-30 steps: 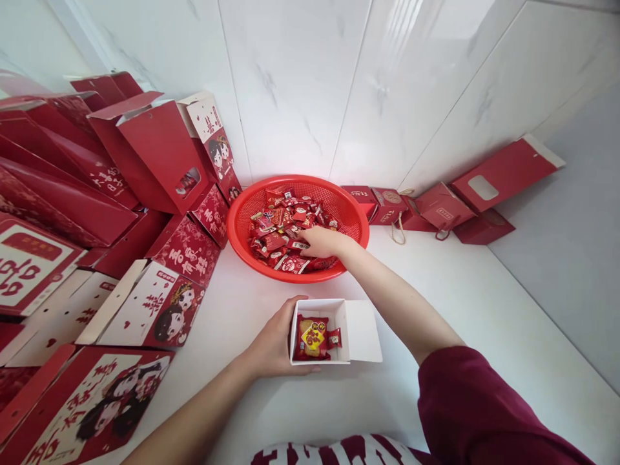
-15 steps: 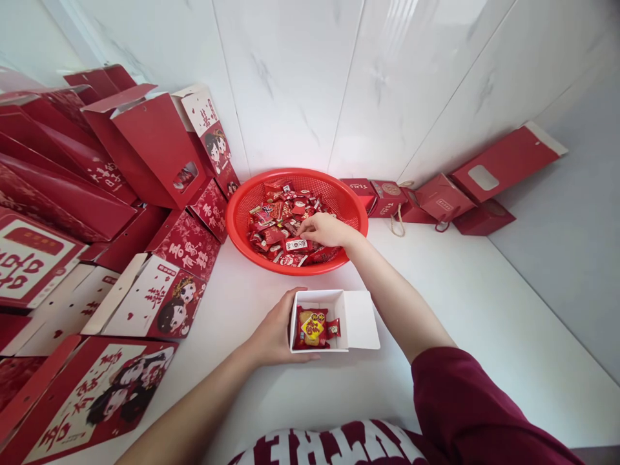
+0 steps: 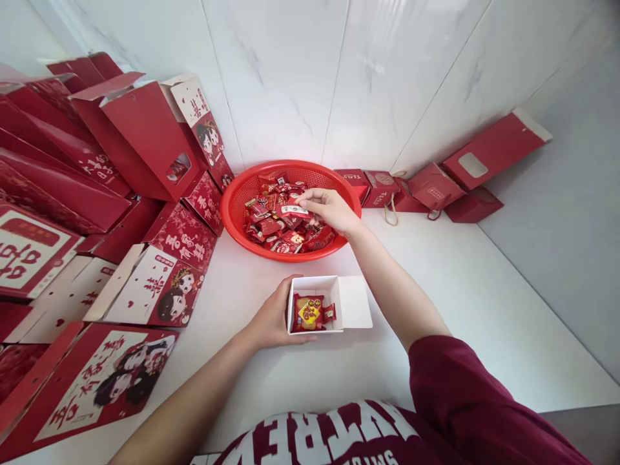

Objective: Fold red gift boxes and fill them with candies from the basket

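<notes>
My left hand [image 3: 276, 316] is wrapped round the left side of a small white box [image 3: 343, 303], whose lid flap lies open to the right. Inside the box sit a larger red and yellow wrapped snack [image 3: 308, 313] and a small red wrapped candy [image 3: 329, 313]. Above the red plastic basket [image 3: 231, 236], my right hand [image 3: 329, 208] pinches a red candy packet [image 3: 292, 209] with a white label between thumb and fingers. Many red wrapped candies [image 3: 268, 226] fill the basket beneath it.
Red and white gift boxes [image 3: 145, 294] and tall red bags [image 3: 145, 142] crowd the left side. Along the tiled wall [image 3: 276, 77] at the right stand smaller red boxes [image 3: 382, 187] and a tilted red box [image 3: 498, 147]. Everything rests on a white table [image 3: 436, 265].
My right hand has lifted slightly from the pile, with a white-labelled red candy packet now in its fingers. The left hand still holds the box. The whole view has shifted a little.
</notes>
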A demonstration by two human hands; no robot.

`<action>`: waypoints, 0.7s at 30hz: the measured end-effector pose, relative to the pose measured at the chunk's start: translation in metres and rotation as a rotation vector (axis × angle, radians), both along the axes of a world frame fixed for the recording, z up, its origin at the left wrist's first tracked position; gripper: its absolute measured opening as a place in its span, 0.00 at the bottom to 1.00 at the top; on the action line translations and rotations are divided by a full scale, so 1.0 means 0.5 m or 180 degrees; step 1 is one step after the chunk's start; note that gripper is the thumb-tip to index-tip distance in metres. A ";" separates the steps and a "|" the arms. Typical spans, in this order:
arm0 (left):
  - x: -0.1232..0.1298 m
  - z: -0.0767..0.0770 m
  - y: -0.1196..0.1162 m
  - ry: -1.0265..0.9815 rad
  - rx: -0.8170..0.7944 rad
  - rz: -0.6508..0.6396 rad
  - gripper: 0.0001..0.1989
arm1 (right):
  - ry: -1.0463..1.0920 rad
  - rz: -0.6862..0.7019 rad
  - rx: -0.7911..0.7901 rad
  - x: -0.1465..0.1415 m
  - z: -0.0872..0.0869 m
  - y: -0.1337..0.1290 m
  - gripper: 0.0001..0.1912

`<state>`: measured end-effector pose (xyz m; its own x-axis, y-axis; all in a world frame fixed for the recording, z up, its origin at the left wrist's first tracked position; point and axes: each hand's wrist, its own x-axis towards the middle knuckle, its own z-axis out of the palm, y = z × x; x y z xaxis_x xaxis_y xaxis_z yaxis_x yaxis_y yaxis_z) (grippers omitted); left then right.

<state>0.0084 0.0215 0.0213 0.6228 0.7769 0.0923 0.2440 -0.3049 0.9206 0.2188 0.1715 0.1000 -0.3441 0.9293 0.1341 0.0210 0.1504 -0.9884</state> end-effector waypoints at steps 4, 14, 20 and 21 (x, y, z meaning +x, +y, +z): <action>-0.003 -0.007 0.003 0.0005 -0.0019 -0.0013 0.52 | 0.0161 0.0733 -0.0198 0.030 0.022 -0.103 0.09; -0.003 -0.010 0.002 0.0099 0.0040 0.0023 0.57 | -0.1943 -0.0262 0.1640 0.071 -0.008 -0.294 0.06; -0.036 0.045 0.021 0.0487 0.0181 -0.0321 0.68 | -0.1847 -0.1093 0.1876 0.147 -0.059 -0.339 0.11; -0.041 0.056 0.025 0.0519 0.0033 -0.0382 0.66 | -0.1808 -0.1240 0.1794 0.157 -0.072 -0.343 0.12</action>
<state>-0.0122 0.0341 0.0491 0.7182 0.6957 -0.0099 0.3510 -0.3500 0.8685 0.2975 0.0001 0.0638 -0.1713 0.8417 0.5121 0.6367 0.4912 -0.5944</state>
